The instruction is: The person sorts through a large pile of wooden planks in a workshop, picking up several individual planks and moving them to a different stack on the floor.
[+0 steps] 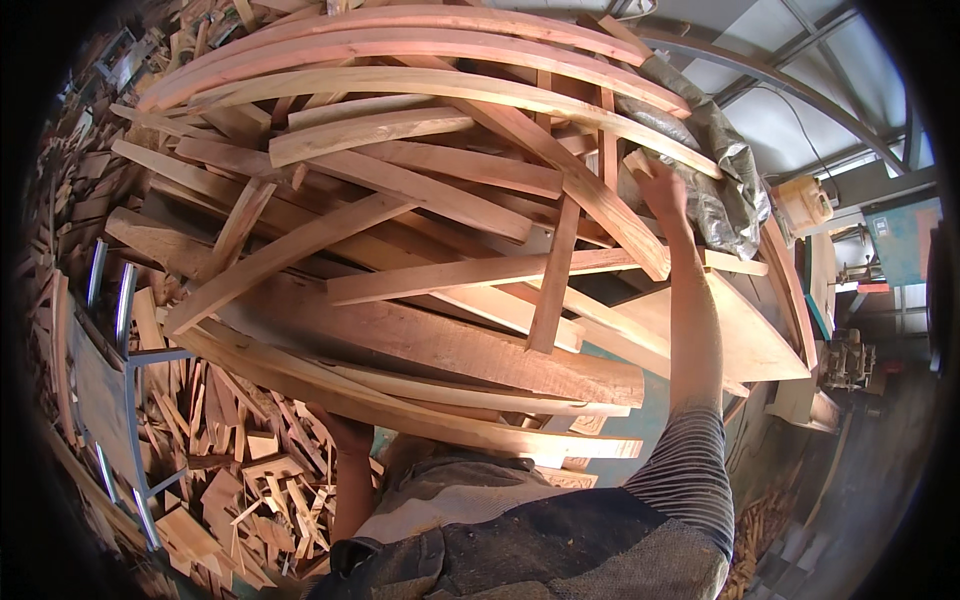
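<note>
A heap of long wooden strips and boards (pixel 430 190) lies crisscrossed in front of me. My right hand (pixel 663 190) reaches over its right side, fingers closed at the pale end of a wooden piece (pixel 635 163); most of that piece is hidden. Just below that hand, a slanting strip (pixel 615 222) ends over the heap. Low on the left, my left hand (pixel 345 432) is at the near edge of the heap, beside a long curved board (pixel 400 412). Its fingers are in shadow and covered by the wood.
Wood offcuts (pixel 265 490) cover the floor at left, near a blue metal frame (pixel 130 400). Grey plastic sheeting (pixel 735 190) drapes the heap's right end. Beyond it are a yellowish container (pixel 802 205) and a machine (pixel 848 360). Curved strips (pixel 420 45) arch across the far side.
</note>
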Demonstrator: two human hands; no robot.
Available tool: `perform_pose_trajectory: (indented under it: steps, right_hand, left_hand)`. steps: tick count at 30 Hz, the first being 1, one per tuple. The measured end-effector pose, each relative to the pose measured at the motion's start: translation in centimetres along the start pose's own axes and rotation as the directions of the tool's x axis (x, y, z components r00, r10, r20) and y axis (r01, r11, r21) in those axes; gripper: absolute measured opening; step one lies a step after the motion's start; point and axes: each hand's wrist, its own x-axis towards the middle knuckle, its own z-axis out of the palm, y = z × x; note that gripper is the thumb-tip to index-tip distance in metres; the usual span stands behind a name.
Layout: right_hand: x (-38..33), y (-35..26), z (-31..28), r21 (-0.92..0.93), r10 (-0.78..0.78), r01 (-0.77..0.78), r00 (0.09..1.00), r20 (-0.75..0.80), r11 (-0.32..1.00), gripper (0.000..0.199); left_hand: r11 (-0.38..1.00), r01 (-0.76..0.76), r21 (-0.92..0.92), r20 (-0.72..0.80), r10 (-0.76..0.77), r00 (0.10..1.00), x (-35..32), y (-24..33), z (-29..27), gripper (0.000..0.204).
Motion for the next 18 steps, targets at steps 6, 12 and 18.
perform_pose_trajectory:
  steps: [6, 12, 18]
  right_hand:
    - [3.6, -10.9, 4.4, 0.143, -0.442, 0.452, 0.891, -0.1, 0.88, 0.042]
    - [9.9, -17.2, 7.7, -0.068, -0.41, 0.408, 0.912, -0.017, 0.91, 0.067]
    - [11.6, -20.1, 6.1, 0.052, -0.295, 0.296, 0.886, 0.359, 0.954, 0.047]
  left_hand:
    - [0.999, 0.038, -0.034, 0.082, -0.035, 0.996, 0.8, -0.2, 0.1, 0.095]
    - [0.995, 0.076, -0.059, 0.16, -0.066, 0.985, 0.7, -0.1, 0.0, 0.095]
    - [0.986, 0.138, -0.095, 0.132, -0.125, 0.983, -0.5, 0.1, -0.8, 0.097]
